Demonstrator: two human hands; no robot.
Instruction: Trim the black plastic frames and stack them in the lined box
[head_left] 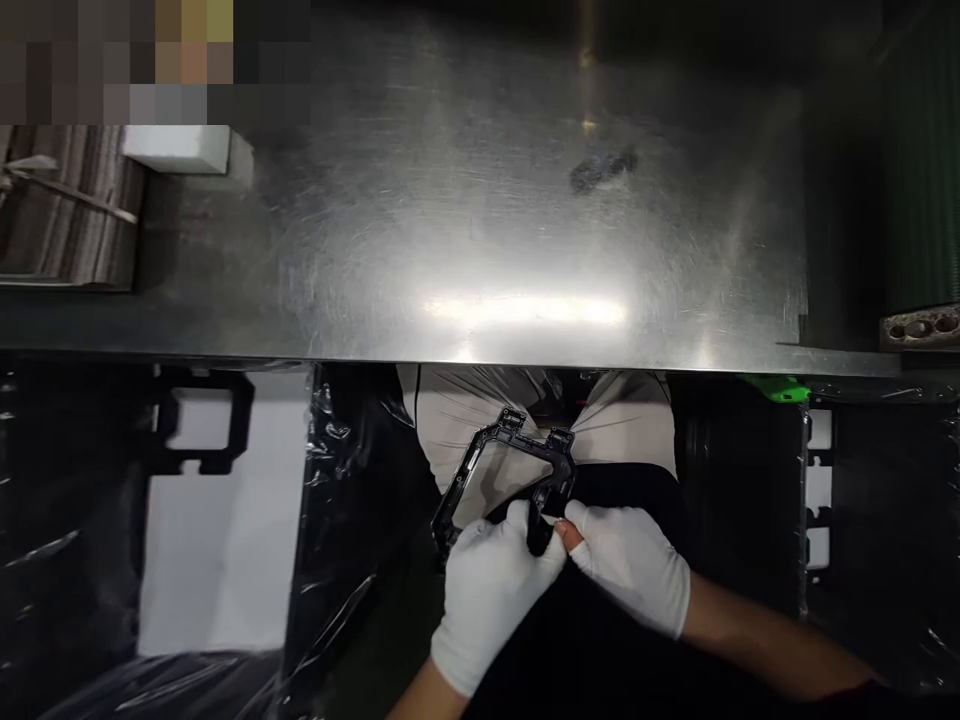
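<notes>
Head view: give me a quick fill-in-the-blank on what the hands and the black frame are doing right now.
1. Both hands, left hand and right hand, wear ____ gloves.
2. Together they hold a black plastic frame below the near edge of the ____ table.
3. A white foam block lies on the table at its far ____ side.
4. The frame is held over the person's ____, not on the table.

Missing words: white; metal; left; lap

Counter (480, 230): broad open steel surface, passable across the middle. White foam block (177, 148) sits at its far left corner. Green belt (922, 160) bounds its right edge. Below its near edge, plastic-wrapped black stacks (352, 520) crowd both sides.
</notes>
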